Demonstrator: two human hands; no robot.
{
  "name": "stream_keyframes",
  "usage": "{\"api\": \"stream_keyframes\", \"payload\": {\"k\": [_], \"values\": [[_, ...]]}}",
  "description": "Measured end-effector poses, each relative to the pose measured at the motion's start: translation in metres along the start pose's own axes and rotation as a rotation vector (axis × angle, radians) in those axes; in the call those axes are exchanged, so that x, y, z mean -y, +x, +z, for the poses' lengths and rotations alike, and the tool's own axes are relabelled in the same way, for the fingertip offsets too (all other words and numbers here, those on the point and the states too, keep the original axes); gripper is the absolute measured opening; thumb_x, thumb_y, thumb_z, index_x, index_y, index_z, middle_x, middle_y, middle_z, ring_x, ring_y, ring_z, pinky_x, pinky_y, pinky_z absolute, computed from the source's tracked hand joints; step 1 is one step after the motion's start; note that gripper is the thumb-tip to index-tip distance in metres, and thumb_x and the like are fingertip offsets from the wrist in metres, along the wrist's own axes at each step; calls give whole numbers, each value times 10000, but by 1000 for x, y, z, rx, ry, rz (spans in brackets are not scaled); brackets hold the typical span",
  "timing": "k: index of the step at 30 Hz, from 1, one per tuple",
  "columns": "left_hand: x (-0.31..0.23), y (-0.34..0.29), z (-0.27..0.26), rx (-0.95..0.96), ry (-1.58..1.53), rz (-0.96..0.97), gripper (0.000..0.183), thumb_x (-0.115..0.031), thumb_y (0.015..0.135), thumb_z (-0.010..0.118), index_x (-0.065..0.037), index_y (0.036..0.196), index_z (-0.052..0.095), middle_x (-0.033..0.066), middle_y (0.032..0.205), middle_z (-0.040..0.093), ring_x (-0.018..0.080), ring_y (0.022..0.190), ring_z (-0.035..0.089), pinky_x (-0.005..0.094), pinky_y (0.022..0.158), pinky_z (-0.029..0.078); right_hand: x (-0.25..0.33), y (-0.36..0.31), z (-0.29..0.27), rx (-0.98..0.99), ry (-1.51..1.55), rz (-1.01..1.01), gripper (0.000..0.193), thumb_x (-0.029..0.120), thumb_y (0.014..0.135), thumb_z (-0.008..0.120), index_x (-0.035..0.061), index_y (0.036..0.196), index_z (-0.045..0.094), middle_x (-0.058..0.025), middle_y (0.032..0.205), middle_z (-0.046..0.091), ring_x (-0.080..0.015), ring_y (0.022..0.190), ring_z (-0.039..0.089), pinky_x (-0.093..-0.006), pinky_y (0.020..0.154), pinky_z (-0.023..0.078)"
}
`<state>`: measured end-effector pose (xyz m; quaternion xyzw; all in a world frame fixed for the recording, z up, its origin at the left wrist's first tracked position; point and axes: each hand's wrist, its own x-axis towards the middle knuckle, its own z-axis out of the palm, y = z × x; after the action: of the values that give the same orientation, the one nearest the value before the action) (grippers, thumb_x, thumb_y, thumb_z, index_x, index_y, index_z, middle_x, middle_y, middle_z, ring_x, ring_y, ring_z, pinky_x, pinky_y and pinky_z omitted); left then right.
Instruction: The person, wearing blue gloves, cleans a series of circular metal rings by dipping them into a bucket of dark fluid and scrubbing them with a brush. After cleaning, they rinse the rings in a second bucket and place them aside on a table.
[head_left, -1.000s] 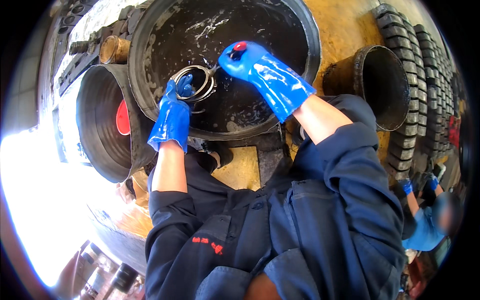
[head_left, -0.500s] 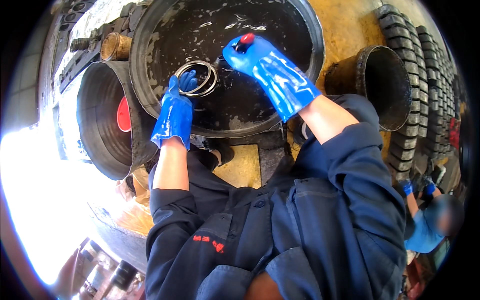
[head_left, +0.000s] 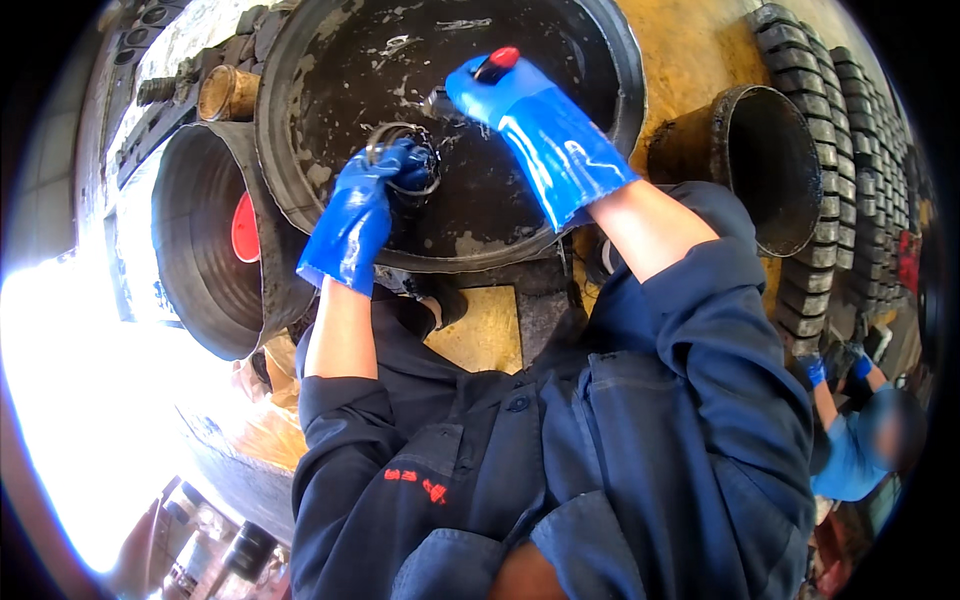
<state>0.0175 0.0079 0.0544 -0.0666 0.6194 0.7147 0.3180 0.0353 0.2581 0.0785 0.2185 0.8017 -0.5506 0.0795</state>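
Black tyres (head_left: 800, 180) stood right of the tub (head_left: 630, 95) of dark liquid (head_left: 520, 195). Within its rim the left hand (head_left: 378, 180) gripped a ring-shaped metal part (head_left: 436, 178); the right hand (head_left: 482, 92) clutched a red-handled tool (head_left: 505, 57) nearby. Wet gloves (head_left: 565, 160), I judged, called for a firm, steady hold.

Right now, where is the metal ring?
In the head view, the metal ring is in the grip of the left hand, inside the round dark tub, left of its middle.
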Motion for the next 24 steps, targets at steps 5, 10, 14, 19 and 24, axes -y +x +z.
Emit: {"api": "stream_keyframes", "payload": {"k": [5, 10, 14, 19, 24], "values": [[19, 9, 14, 217, 592, -59, 287, -168, 985, 741, 31, 1191, 723, 86, 1091, 770, 173, 1000, 716, 306, 886, 576, -5, 18, 6, 54, 530, -142, 256, 316, 901, 704, 86, 793, 739, 12, 682, 642, -114, 631, 583, -316, 610, 464], [-2, 14, 42, 218, 1827, 240, 364, -203, 889, 716, -215, 1249, 762, 86, 1250, 748, 354, 1181, 684, 459, 995, 567, -39, 9, 13, 100, 333, 36, 382, 403, 874, 750, 55, 1027, 789, -100, 934, 775, -203, 868, 705, -359, 813, 533], [-11, 8, 41, 84, 1915, 257, 352, -165, 864, 732, -180, 1215, 757, 78, 1304, 732, 351, 1219, 671, 446, 1032, 555, -27, -31, 2, 195, 282, 76, 398, 358, 913, 714, 28, 1124, 785, -146, 1032, 783, -223, 918, 720, -357, 855, 533], [20, 14, 17, -88, 1555, 618, 523, -117, 811, 799, -117, 1324, 695, 165, 1328, 714, 369, 1251, 662, 442, 1088, 526, -28, -45, 8, 276, 580, 254, 339, 280, 984, 697, -9, 1141, 777, -142, 972, 771, -209, 866, 709, -348, 808, 531], [28, 27, 3, -126, 889, 50, 560, -156, 873, 813, 10, 1379, 640, 216, 1255, 736, 305, 1202, 696, 396, 1057, 524, -43, -36, 18, 266, 738, 325, 281, 275, 985, 710, 18, 1089, 760, -109, 936, 768, -187, 754, 704, -317, 686, 536]]}}
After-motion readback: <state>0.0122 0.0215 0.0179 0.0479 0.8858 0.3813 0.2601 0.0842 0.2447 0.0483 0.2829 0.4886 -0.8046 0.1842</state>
